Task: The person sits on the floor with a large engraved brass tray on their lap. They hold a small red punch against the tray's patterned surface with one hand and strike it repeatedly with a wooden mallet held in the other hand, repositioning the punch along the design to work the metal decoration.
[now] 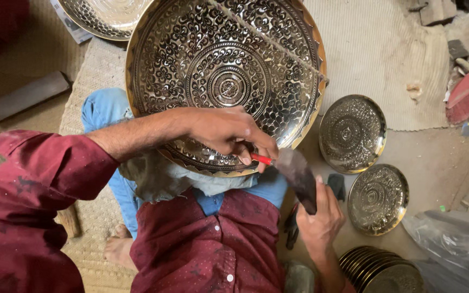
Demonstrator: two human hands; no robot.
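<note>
Metal-engraving workshop: engraved brass plates [352, 133], floor mat [386, 59].

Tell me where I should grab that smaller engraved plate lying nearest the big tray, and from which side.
Take the small engraved plate by its rim, probably from the right edge, away from the big tray. It lies flat on the floor with a raised thin lip, so fingers can hook under there; the right hand sits just below it, holding a dark block.

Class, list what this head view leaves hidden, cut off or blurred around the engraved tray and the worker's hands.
- Red tool: its tip hidden under the left hand.
- Hammer: head blurred; handle hidden in the right hand.
- Large tray: top cut off by the frame edge.
- Plate stack: cut off at the bottom edge.
- Second tray: mostly outside the frame.
</note>
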